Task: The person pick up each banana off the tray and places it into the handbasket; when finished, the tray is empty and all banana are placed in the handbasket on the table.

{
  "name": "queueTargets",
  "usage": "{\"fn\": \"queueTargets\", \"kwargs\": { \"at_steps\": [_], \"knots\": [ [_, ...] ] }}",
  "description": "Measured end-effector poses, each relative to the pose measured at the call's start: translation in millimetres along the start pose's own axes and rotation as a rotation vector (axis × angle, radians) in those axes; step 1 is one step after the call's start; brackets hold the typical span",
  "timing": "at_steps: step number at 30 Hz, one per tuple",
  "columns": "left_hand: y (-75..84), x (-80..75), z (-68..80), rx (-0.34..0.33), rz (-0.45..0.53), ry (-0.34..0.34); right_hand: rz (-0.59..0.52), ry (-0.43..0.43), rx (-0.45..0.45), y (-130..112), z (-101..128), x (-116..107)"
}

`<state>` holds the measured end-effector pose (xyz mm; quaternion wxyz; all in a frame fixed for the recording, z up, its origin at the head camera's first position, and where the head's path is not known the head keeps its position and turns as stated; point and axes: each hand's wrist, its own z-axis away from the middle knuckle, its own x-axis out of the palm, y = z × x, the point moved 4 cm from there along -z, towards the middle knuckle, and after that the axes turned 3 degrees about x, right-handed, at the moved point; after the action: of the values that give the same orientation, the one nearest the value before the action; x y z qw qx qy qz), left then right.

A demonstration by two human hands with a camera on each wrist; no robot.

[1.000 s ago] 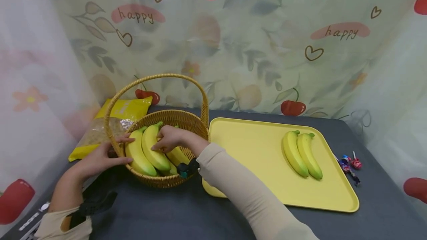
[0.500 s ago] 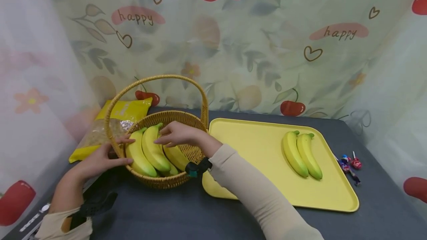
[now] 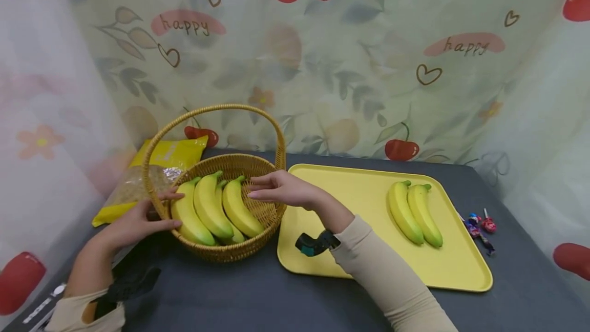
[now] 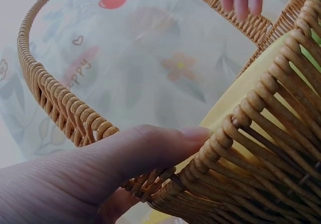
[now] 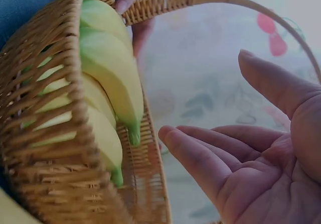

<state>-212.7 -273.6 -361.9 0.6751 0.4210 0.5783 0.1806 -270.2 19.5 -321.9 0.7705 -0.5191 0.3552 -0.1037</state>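
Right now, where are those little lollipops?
In the head view the lollipops lie on the dark table at the far right, just off the right edge of the yellow tray that holds two bananas.

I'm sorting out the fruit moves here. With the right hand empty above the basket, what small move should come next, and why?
Probably lower the right hand onto the nearest banana in the basket and grip it. That hand hangs open over the rim, holding nothing, the left hand holds the basket's side, and two bananas already lie on the yellow tray.
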Motion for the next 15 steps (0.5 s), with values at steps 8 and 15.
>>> {"fn": "queueTargets", "kwargs": {
  "at_steps": [8,15],
  "knots": [
    [0.3,-0.6,-0.8,-0.001,0.005,-0.001,-0.06,0.021,-0.041,28.0,34.1,-16.0],
    [-0.1,-0.7,0.0,-0.003,0.013,-0.007,-0.099,0.126,-0.014,56.8,63.1,-30.6]
  ]
}}
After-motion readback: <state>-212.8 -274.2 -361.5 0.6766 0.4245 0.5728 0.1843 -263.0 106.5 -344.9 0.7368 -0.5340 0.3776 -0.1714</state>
